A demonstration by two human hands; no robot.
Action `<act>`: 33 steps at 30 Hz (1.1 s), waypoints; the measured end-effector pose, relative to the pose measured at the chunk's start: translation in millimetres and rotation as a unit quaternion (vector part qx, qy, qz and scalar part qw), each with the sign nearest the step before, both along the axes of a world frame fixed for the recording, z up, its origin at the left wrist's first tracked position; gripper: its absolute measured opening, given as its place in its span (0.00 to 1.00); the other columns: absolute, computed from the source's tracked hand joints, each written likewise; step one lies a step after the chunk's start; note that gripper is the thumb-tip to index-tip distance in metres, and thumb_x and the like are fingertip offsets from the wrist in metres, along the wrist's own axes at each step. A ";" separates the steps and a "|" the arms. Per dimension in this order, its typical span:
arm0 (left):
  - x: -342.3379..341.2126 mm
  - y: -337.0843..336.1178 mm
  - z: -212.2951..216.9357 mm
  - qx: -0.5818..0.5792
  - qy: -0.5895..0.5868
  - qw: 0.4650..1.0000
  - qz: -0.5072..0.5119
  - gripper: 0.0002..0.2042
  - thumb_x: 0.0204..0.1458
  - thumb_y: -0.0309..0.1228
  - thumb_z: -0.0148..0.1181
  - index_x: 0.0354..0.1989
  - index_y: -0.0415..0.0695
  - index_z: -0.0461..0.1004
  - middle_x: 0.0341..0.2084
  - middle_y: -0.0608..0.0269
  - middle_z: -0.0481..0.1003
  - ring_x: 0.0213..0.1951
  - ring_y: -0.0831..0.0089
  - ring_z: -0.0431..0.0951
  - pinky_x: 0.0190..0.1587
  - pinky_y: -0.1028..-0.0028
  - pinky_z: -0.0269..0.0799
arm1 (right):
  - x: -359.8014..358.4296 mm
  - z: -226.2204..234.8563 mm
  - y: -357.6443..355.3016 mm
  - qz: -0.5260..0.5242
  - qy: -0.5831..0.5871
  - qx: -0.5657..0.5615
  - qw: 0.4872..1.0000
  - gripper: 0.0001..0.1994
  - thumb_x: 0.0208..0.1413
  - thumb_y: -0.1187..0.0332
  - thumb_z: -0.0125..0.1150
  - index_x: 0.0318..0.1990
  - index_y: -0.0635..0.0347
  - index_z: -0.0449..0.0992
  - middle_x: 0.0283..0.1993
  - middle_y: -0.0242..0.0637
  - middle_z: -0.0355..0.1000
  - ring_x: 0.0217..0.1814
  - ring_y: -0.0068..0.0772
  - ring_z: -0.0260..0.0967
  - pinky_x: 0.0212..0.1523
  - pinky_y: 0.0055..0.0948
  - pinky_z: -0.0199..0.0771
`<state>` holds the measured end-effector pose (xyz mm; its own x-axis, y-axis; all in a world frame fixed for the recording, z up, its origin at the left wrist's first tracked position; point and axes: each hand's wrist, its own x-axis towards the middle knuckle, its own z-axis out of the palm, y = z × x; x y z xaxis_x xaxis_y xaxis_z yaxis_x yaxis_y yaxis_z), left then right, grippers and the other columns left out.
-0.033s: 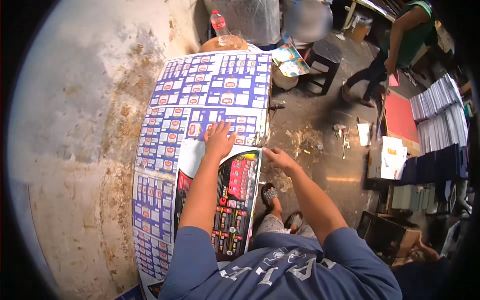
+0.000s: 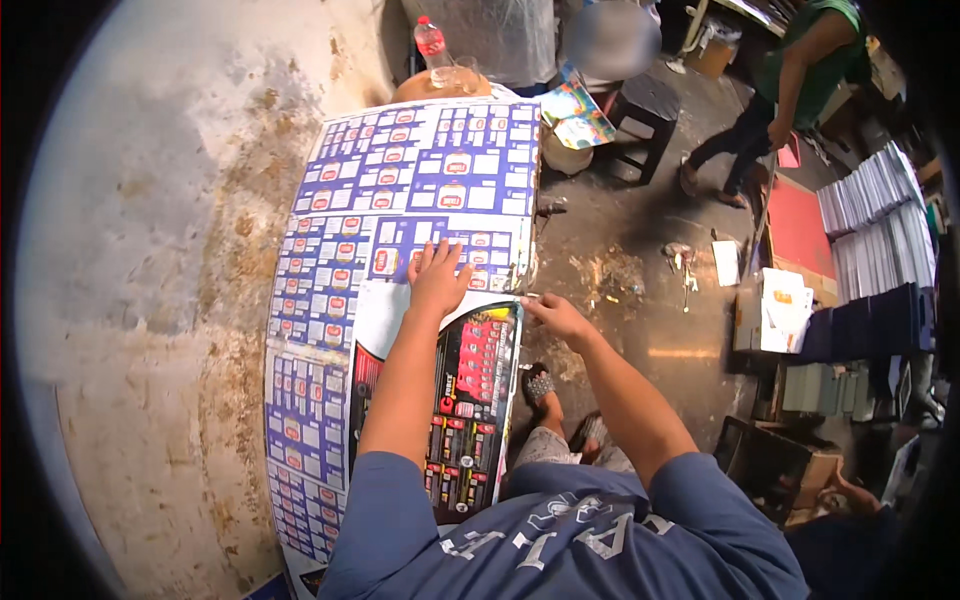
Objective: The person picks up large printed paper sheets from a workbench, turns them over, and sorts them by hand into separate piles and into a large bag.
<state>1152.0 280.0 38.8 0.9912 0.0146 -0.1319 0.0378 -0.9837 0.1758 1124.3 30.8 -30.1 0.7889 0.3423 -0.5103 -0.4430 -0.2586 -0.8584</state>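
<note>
A large printed sheet (image 2: 470,400), mostly black with red and yellow graphics and a pale far strip, lies on the worktop in front of me. Under and around it spread blue-and-white printed sheets (image 2: 315,385) with red labels. My left hand (image 2: 438,284) rests flat near the sheet's far edge, fingers spread over the blue-and-white printing. At the far right corner of the black sheet, my right hand (image 2: 556,318) has its thumb and forefinger closed on the edge. Its other fingers are curled and partly hidden.
A stained wall (image 2: 160,300) runs along the left. Beyond the worktop are a red-capped bottle (image 2: 430,42) and a dark stool (image 2: 645,115). A person in green (image 2: 820,70) stands at the far right, near stacked paper (image 2: 870,215) and a cardboard box (image 2: 805,475).
The whole view has shifted very slightly. Both hands keep their places at the sheet.
</note>
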 end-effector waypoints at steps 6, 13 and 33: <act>14.4 -6.5 -5.3 0.028 0.027 0.998 -0.041 0.29 0.60 0.52 0.44 0.67 0.53 0.60 0.69 0.56 0.55 0.70 0.63 0.52 0.69 0.49 0.37 | -12.0 74.3 16.6 0.152 -0.269 -0.130 0.942 0.12 0.60 0.58 0.54 0.37 0.58 0.73 0.34 0.46 0.75 0.37 0.49 0.74 0.40 0.44 0.73; 39.0 1.6 21.7 0.069 0.140 0.984 -0.086 0.29 0.62 0.54 0.37 0.69 0.56 0.56 0.70 0.59 0.51 0.70 0.64 0.53 0.70 0.47 0.37 | -77.8 121.3 73.4 0.418 -0.413 -0.077 0.806 0.09 0.54 0.64 0.53 0.32 0.62 0.70 0.31 0.46 0.74 0.35 0.49 0.75 0.41 0.45 0.75; -98.2 28.3 159.7 0.034 0.186 0.977 -0.095 0.31 0.59 0.56 0.47 0.65 0.51 0.62 0.66 0.59 0.60 0.71 0.60 0.51 0.70 0.47 0.35 | -176.6 165.4 43.4 0.542 -0.271 0.223 0.763 0.05 0.49 0.68 0.58 0.27 0.56 0.69 0.25 0.42 0.70 0.30 0.49 0.70 0.32 0.45 0.67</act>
<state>1053.8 308.3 198.5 0.8601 -0.1444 -0.4893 -0.0985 -0.9881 0.1184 947.7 74.2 135.4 -0.0282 0.9884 0.1490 0.2745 0.1510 -0.9497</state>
